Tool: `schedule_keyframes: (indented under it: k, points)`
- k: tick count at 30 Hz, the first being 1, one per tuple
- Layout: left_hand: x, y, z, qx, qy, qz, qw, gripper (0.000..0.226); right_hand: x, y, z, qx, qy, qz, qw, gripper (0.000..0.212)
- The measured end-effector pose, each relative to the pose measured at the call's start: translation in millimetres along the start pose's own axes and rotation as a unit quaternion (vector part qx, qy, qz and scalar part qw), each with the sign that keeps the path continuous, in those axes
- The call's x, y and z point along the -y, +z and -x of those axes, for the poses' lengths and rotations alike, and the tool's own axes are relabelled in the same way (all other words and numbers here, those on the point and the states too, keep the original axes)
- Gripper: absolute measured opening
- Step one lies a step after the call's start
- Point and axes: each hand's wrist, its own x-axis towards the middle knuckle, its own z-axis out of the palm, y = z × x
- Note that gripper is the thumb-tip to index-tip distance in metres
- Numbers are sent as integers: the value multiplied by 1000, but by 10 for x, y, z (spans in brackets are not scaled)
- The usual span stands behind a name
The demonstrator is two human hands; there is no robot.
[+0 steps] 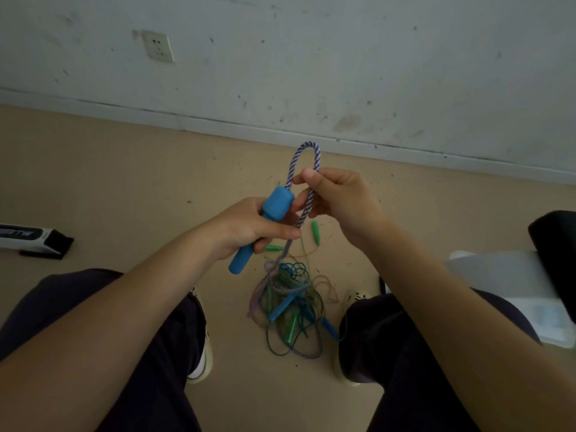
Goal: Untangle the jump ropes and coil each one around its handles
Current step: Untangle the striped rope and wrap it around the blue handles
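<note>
My left hand point(249, 227) is wrapped tight around a blue handle point(263, 225). My right hand point(339, 201) pinches the blue-and-white rope point(307, 176), which loops up from the handle. More ropes lie in a tangled pile point(293, 304) on the tan floor point(124, 182) between my feet. A scuffed white wall point(343, 57) with a socket point(158, 46) is ahead.

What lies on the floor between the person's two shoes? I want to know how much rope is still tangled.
In the head view, a tangled pile of jump ropes lies between the left shoe and right shoe, with blue and green handles mixed in.
</note>
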Motion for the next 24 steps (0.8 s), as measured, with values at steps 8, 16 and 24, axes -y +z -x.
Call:
schedule_keyframes:
  k: [8, 16, 24]
  points:
    - [-37, -56, -78, -99, 45, 139, 984, 6, -117, -63, -11, 144, 97, 66, 983, 47]
    - [-36, -217, -85, -191, 114, 197, 955, 5, -184, -83, 13, 186, 102, 248, 945, 17]
    - [57, -83, -30, 13, -7, -37, 999, 30, 21, -61, 13, 36, 67, -49, 996, 13]
